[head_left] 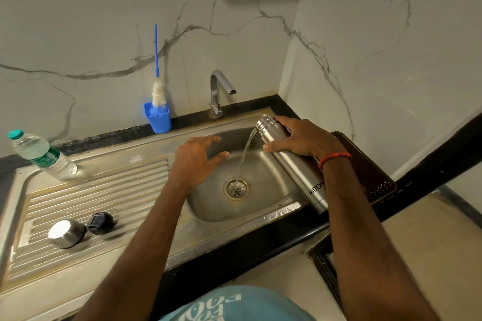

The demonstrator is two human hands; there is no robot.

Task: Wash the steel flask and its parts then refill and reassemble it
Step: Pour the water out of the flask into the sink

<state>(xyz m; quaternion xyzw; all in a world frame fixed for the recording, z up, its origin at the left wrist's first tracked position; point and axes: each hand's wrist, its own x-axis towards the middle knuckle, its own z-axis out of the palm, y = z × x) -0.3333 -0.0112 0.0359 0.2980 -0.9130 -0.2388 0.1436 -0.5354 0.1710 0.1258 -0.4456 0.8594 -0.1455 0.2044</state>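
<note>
Right hand [302, 138]: fingers and thumb wrapped over the upper body of the steel flask [294, 164], just below its threaded neck. A red thread band [335, 157] circles the right wrist. Left hand [198, 159]: fingers spread and lightly bent, holding nothing, poised above the left side of the sink basin [266, 200], with no visible contact with the flask. Flask position: tilted, open mouth toward the far left and lower than horizontal, base toward the near right over the front rim of the sink. A thin water stream [245, 154] runs from the mouth and lands on the drain strainer [236, 187] at the bottom of the basin. The tap [217, 94] stands behind the basin; no water is visible at its spout. On the ribbed drainboard [104, 190], left of the basin, the steel cap [66, 233] rests near the front edge, with the black stopper [100, 223] just beside it on the right. A clear plastic water bottle [41, 156] with a teal cap sits at the far left end of the drainboard. A blue holder [157, 117] stands against the marble wall between bottle and tap and carries a bottle brush [156, 60] with a blue handle pointing up. A dark tray [370, 172] lies on the counter right of the sink, partly hidden by the right forearm.
</note>
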